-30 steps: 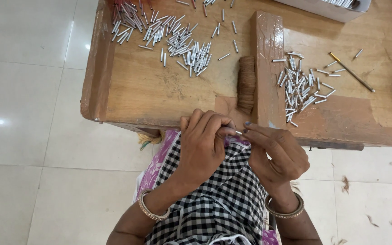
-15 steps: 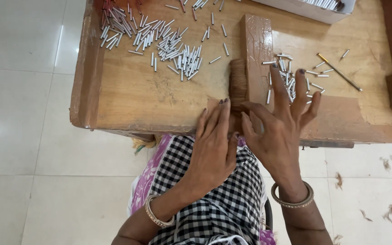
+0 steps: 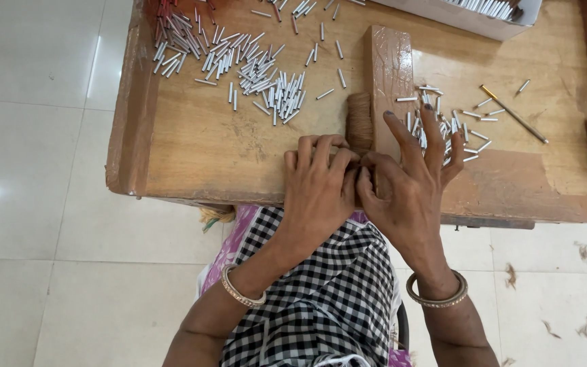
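Brown thread spool (image 3: 359, 122), both hands now pinching together beside it

View: one camera, worn on the person's head.
Facing: almost straight down, tipped slightly forward.
Near edge: the person's checked cloth (image 3: 321, 299) and both forearms.
Middle: left hand (image 3: 317, 187) and right hand (image 3: 409, 183), close below the lens.
Far edge: wooden table (image 3: 191, 149), cut off at top.
Left: pale tiled floor (image 3: 35, 204).
Shared: no second view.

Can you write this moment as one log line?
left hand: curled, touching right | right hand: fingers spread | nearest: brown thread spool | on wooden table: small silver tubes
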